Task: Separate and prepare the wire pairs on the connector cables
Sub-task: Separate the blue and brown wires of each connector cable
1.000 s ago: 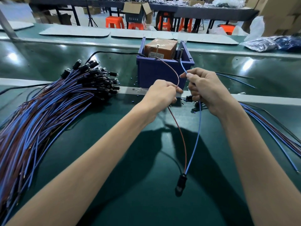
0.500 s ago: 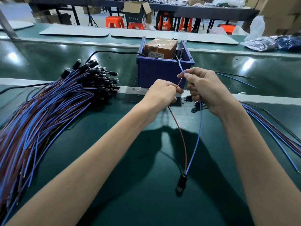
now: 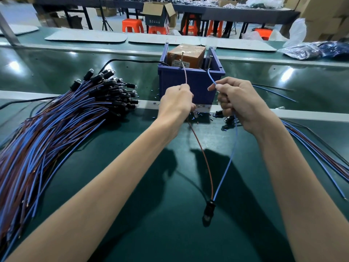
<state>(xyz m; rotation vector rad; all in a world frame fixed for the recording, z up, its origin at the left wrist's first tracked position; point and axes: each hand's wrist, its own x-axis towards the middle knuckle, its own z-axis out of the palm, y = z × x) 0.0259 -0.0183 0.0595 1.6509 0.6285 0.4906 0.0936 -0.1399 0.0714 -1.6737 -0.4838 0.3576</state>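
Over the green factory bench (image 3: 132, 214), your left hand (image 3: 176, 103) pinches the red wire (image 3: 204, 157), your right hand (image 3: 239, 103) the blue wire (image 3: 228, 161), their connector (image 3: 208, 210) at the fork below; pull wider and leads may tear out.

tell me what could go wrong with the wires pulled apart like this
1. The left hand grips the red wire and the right hand the blue wire; spreading them further may strain the joint at the black connector.
2. The free wire ends stand close to the upright pins in the blue bin and could snag there.
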